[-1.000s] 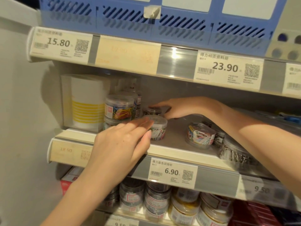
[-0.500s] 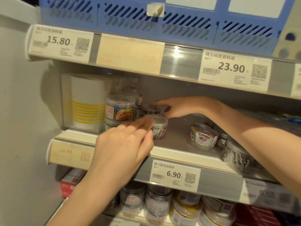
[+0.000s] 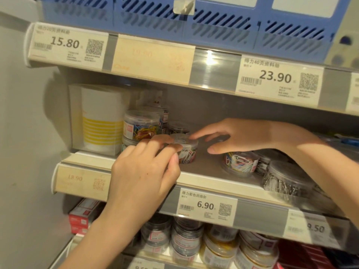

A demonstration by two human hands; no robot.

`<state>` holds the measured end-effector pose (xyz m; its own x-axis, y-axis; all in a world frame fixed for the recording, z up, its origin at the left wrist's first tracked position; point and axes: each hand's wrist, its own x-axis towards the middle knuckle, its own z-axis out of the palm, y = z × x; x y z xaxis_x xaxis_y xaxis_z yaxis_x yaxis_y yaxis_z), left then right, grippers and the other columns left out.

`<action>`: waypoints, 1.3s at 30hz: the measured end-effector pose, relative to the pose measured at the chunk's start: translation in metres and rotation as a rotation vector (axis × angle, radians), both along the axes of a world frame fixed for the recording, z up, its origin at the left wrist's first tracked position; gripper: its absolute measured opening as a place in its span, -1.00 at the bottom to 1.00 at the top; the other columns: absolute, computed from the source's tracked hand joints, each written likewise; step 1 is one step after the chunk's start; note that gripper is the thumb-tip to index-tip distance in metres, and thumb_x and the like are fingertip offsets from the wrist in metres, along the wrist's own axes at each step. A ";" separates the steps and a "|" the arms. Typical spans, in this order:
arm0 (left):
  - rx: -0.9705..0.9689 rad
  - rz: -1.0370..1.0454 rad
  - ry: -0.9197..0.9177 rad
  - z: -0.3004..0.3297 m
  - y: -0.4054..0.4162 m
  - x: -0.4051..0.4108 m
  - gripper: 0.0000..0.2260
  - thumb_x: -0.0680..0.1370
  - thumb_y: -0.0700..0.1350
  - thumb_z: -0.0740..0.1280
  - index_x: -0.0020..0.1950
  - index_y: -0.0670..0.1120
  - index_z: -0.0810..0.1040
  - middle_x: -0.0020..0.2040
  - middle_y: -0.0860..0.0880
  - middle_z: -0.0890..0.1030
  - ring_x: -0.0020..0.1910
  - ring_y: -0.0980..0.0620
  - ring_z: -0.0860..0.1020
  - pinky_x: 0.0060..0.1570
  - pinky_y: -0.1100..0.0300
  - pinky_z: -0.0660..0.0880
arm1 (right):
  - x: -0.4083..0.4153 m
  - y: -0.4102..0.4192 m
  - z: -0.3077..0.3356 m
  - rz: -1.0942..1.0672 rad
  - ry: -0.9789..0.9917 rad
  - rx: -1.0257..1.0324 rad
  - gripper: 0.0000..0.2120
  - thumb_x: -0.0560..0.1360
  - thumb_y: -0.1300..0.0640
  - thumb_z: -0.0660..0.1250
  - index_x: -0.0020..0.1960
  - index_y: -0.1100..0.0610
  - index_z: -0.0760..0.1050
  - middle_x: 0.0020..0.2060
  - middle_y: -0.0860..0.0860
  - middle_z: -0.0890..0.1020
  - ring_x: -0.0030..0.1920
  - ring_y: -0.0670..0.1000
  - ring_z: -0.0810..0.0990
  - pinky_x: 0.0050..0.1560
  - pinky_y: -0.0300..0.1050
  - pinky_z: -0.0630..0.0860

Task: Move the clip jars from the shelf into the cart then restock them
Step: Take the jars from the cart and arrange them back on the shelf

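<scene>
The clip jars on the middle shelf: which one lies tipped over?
The jar of pastel clips, right of the small upright jar that the left hand touches; its round lid faces forward, while the others stand.

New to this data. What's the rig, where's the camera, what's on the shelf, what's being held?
There is no robot: a person works with bare hands, filmed by a wide-angle camera on their head looking down and forward. The left hand pinches a small clear jar of coloured paper clips on the middle shelf. The right hand reaches in beside that jar, fingers spread, holding nothing. Nearby sit stacked clip jars, a white box with yellow stripes, a jar of coloured clips and a jar of silver clips.
</scene>
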<state>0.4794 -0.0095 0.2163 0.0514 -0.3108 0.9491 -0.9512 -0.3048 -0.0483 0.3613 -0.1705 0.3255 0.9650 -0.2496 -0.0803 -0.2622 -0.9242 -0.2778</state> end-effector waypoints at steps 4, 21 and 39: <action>0.068 0.013 0.033 -0.002 0.005 -0.001 -0.67 0.59 -0.03 0.08 -0.22 -0.06 0.56 -0.33 -0.01 0.51 -0.32 -0.09 0.49 -0.27 0.08 0.25 | 0.003 -0.001 -0.004 -0.022 -0.007 -0.034 -0.57 0.53 0.11 0.31 0.17 -0.39 0.33 0.26 -0.10 0.53 0.23 -0.22 0.48 0.37 -0.15 0.31; 0.051 0.023 0.000 -0.005 0.004 0.001 -0.59 0.61 -0.02 0.08 -0.33 -0.03 0.59 -0.41 0.04 0.53 -0.38 -0.04 0.51 -0.25 0.12 0.25 | 0.028 0.005 -0.011 -0.077 0.029 -0.182 -0.44 0.54 0.08 0.28 0.48 -0.16 0.18 0.33 -0.13 0.44 0.20 -0.11 0.48 0.23 -0.26 0.34; 0.092 0.025 0.025 -0.006 0.004 0.002 -0.56 0.62 -0.01 0.03 -0.30 -0.03 0.61 -0.39 0.03 0.55 -0.36 -0.06 0.54 -0.24 0.09 0.27 | -0.001 -0.002 0.010 -0.114 -0.041 -0.120 -0.47 0.52 0.04 0.33 0.44 -0.11 0.24 0.32 -0.14 0.42 0.19 -0.13 0.50 0.26 -0.24 0.38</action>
